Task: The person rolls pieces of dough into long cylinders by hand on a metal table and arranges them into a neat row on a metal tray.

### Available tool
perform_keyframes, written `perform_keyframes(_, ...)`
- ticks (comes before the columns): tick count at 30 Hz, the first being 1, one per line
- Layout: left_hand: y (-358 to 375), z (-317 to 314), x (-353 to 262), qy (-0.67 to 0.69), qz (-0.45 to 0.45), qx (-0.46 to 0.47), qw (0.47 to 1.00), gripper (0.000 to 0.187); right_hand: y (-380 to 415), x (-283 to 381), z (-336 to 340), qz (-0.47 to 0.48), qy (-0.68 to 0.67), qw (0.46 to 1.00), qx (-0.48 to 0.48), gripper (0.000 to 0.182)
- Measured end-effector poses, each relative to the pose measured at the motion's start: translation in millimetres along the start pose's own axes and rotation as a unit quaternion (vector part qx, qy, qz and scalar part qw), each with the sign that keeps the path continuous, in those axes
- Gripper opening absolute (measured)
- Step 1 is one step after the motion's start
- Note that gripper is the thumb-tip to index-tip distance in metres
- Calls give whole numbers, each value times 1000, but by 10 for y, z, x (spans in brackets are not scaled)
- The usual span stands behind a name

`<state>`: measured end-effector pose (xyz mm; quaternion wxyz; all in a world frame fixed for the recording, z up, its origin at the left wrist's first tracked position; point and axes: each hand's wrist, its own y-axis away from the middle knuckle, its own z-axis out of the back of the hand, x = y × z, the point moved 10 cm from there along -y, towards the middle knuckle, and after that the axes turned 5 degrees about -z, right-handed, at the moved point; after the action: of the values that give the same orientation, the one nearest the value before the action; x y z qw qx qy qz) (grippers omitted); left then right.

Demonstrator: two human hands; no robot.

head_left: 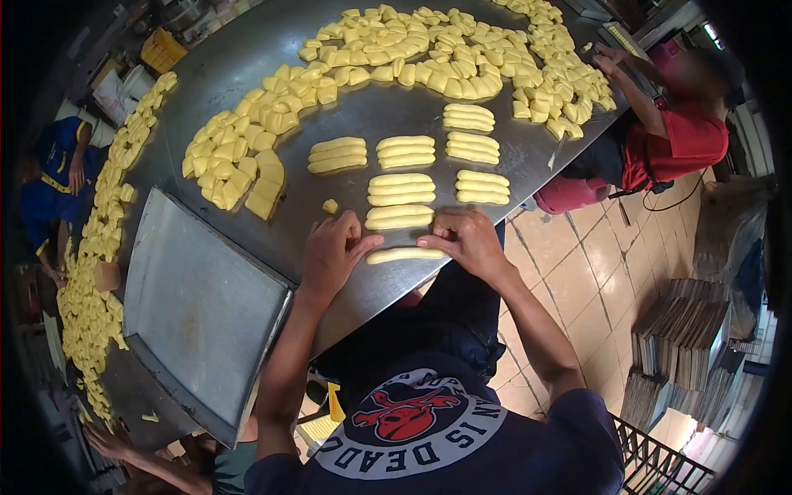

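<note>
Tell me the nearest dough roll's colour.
The nearest dough roll is pale yellow, clearest in the head view.

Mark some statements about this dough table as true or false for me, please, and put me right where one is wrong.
1. The left hand and right hand are both at the single dough roll. True.
2. The metal tray is round. False: it has straight sides and corners.
3. A small dough lump lies apart, nearer the left hand than the right. True.
4. The co-worker at the picture's right wears a green shirt. False: the shirt is red.
5. The grouped dough rolls stand on end. False: they lie flat, side by side.
</note>
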<state>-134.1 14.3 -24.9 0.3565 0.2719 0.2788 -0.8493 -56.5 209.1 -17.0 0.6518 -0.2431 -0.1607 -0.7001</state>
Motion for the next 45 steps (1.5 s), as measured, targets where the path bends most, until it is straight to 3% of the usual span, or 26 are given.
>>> perform_keyframes(2,12,6,-25,-24,-10,13,1000,49,4,-53,-88,-32,-35,998,46,51)
perform_keyframes(8,63,-25,-41,-45,-20,18,999,39,30,20,38,7,55,998,-41,46)
perform_keyframes(10,83,14,-113,-44,-33,12,998,34,33,-55,-31,-15,-70,997,21,32)
perform_keyframes(12,194,43,1,101,80,-5,992,25,124,-3,36,-17,-152,988,35,25)
perform_keyframes(13,238,27,-57,102,83,-5,991,25,178,35,39,-18,-232,971,50,21)
perform_keyframes(14,287,-2,-152,126,73,-7,989,24,231,67,-15,-20,-232,971,55,21)
perform_keyframes(16,320,-36,-243,151,64,-10,987,25,304,285,-11,65,-163,984,9,26)
perform_keyframes(18,336,-117,-199,173,102,19,980,22,307,241,-23,52,-182,982,11,25)
perform_keyframes(21,248,-74,-160,190,68,4,979,21,238,172,-24,7,-238,971,28,25)
perform_keyframes(25,164,-159,-73,148,53,-7,988,28,135,112,-33,34,-155,986,-47,28)
perform_keyframes(27,204,-37,-115,91,39,-92,991,36,145,16,-45,-16,-145,987,-65,34)
perform_keyframes(30,216,10,-176,114,43,-116,986,46,121,60,69,-60,-154,984,-71,45)
perform_keyframes(32,152,-58,-135,133,74,-83,985,49,88,55,104,-68,-158,982,-82,48)
perform_keyframes(34,113,-129,-60,150,103,-50,982,52,2,-38,-46,-94,-163,982,-28,55)
perform_keyframes(37,89,-225,66,163,112,-11,980,49,26,-36,22,-60,-168,982,-56,55)
perform_keyframes(39,157,-214,144,308,138,-61,939,38,127,-94,5,-95,-205,971,-72,49)
perform_keyframes(41,106,-176,148,271,136,-79,950,32,147,-161,-19,-133,-240,958,-85,44)
perform_keyframes(43,55,-175,128,235,136,-94,958,26,141,-278,-130,-247,-289,922,-77,35)
perform_keyframes(45,-2,-153,141,180,142,-109,967,18,58,-190,-107,-239,-278,927,-85,29)
